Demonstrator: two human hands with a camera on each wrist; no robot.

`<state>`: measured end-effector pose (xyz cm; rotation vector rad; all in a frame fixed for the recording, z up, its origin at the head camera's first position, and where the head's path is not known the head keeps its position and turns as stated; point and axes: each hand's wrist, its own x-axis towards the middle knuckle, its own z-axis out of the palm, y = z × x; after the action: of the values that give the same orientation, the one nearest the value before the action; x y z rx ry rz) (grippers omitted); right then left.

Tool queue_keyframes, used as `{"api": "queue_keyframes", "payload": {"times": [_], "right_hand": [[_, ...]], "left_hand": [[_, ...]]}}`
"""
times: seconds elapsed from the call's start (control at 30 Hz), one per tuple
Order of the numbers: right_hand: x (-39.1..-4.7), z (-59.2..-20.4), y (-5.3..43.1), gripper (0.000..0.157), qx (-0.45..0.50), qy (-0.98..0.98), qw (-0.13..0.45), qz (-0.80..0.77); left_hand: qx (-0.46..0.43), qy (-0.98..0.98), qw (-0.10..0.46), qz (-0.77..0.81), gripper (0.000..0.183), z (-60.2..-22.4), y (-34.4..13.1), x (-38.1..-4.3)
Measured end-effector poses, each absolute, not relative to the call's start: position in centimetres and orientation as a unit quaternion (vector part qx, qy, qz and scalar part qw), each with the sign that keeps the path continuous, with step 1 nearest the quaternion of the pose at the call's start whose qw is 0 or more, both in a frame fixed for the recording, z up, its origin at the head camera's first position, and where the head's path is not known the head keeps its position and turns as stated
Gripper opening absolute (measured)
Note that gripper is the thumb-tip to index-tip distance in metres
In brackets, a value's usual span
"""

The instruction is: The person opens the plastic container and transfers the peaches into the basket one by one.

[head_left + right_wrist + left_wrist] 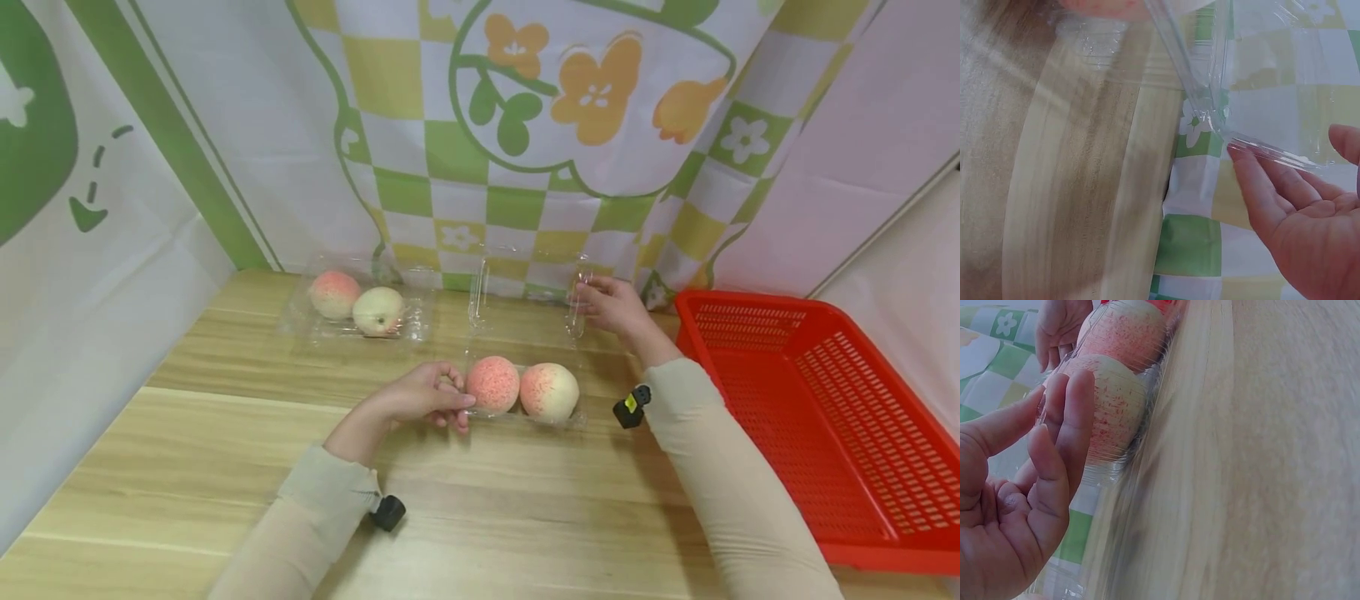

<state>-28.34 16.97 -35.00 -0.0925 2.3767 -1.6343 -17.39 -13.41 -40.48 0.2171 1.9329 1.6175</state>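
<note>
Box (534, 421), two peaches (550, 393) inside, lid (525, 293) raised; left hand (429, 395) pinches its left edge; right hand (617, 308), loosely extended, touches lid's right side.

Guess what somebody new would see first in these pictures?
Probably the big red basket, on the right. Next, perhaps, the two pink-and-cream peaches in the open clear box, with the left hand pinching its left edge and the right hand touching its lid. The green-and-yellow checked cloth behind might catch their eye too.
</note>
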Motion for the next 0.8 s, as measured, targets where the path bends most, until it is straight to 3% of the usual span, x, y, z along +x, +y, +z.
{"api": "queue_keyframes", "payload": {"times": [0.43,0.8], "right_hand": [[-27.4,-35.4,18.0,0.059,-0.033,0.807,0.138,-0.573],[-25.3,-33.5,18.7,0.067,-0.098,0.872,0.027,-0.479]], "left_hand": [[0.080,0.725,0.299,0.615,0.020,-40.4,-13.3,-17.3],[0.069,0.724,0.295,0.619,0.020,-40.5,-13.0,-17.3]]}}
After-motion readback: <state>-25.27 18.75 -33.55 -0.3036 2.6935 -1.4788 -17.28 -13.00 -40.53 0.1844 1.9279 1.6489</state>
